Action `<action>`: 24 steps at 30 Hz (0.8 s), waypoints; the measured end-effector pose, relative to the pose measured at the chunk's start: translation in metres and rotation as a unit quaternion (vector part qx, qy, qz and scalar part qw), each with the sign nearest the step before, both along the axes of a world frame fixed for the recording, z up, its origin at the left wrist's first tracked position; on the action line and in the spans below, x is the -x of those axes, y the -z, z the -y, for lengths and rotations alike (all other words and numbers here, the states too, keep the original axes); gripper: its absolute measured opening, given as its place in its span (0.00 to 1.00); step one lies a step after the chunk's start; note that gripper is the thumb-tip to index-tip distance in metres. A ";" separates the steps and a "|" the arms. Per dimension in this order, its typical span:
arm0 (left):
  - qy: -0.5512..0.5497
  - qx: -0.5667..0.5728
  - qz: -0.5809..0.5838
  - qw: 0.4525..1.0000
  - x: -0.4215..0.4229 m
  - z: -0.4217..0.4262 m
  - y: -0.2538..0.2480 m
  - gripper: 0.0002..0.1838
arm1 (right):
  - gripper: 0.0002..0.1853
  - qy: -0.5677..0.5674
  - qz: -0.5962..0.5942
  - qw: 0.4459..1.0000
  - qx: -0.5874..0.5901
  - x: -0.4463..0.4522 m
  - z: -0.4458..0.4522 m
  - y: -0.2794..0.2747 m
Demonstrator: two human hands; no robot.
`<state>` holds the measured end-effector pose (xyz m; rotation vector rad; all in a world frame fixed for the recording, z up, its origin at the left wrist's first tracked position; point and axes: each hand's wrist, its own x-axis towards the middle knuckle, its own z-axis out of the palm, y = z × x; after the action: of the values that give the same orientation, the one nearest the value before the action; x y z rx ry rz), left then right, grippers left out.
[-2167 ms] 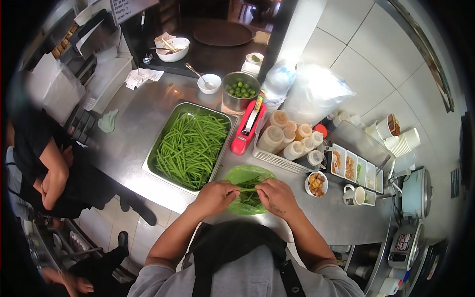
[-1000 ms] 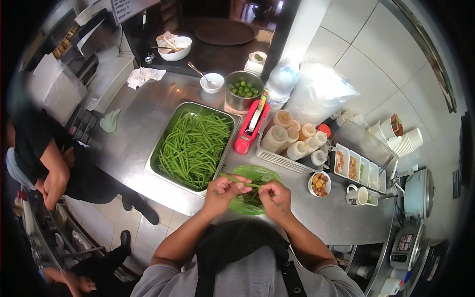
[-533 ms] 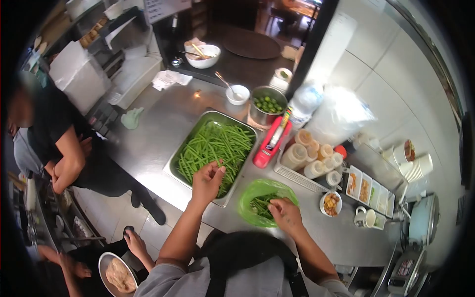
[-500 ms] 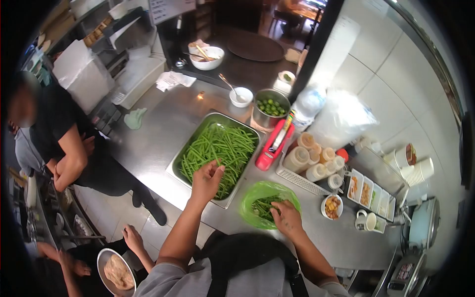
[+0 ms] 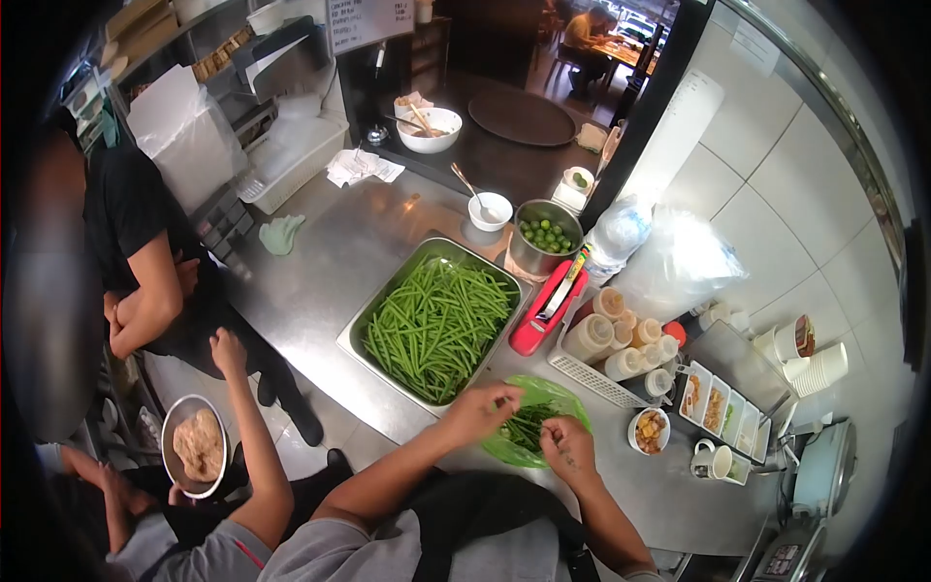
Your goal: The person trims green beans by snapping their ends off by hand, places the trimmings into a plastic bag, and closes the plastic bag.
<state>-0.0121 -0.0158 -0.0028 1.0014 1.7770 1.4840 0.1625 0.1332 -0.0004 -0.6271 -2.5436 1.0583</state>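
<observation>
A green plastic bag [image 5: 572,401] on the steel counter holds cut green beans [image 5: 524,427]. My left hand [image 5: 480,412] is over the bag's left side, its fingers drawn together; anything between them is too small to make out. At the bag's right side, my right hand [image 5: 570,448] has its fingers curled closed against the beans and bag, and what they pinch is hidden. Just beyond my hands stands a deep metal tray [image 5: 351,339] heaped with long green beans [image 5: 436,325].
Right of the tray lie a red tool [image 5: 545,315], a basket [image 5: 592,375] of squeeze bottles and a small bowl [image 5: 649,432]. A pot [image 5: 546,252] of green limes stands behind. At left, one person [image 5: 145,281] stands with folded arms; another holds a bowl [image 5: 197,446].
My left hand has moved from the tray of beans down and right to the bag. My right hand has stayed at the bag. The co-worker's arm with the bowl has shifted; the view has tilted slightly.
</observation>
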 end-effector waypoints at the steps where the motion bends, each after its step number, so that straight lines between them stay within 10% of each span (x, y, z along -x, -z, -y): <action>1: 0.001 0.000 0.002 1.000 -0.010 -0.005 0.007 0.14 | 0.05 0.001 0.002 1.000 0.000 -0.001 0.002 -0.005; 7: 0.116 0.011 -0.101 0.988 -0.033 -0.015 -0.002 0.15 | 0.04 0.074 -0.087 0.931 0.346 -0.005 0.007 -0.007; 10: 0.088 -0.024 -0.180 0.979 -0.029 -0.015 0.000 0.12 | 0.03 0.087 -0.068 0.954 0.279 -0.004 0.008 -0.021; 12: 0.088 -0.016 -0.187 0.978 -0.028 -0.013 -0.002 0.10 | 0.05 -0.039 -0.087 0.995 -0.041 -0.003 0.004 -0.029; 15: 0.111 0.002 -0.192 0.975 -0.028 -0.010 -0.003 0.10 | 0.06 -0.062 -0.070 0.983 -0.157 -0.001 0.004 -0.034; 19: 0.088 -0.018 -0.151 0.984 -0.033 -0.011 -0.005 0.10 | 0.03 -0.024 -0.066 0.992 -0.104 -0.001 0.005 -0.014; 24: 0.019 -0.080 0.034 0.996 -0.042 -0.012 0.001 0.09 | 0.03 0.160 -0.208 0.848 0.461 0.007 -0.006 -0.011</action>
<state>0.0298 -0.0038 -0.0037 1.0450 1.6032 1.6360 0.1552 0.1388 0.0102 -0.8687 -1.3845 1.9969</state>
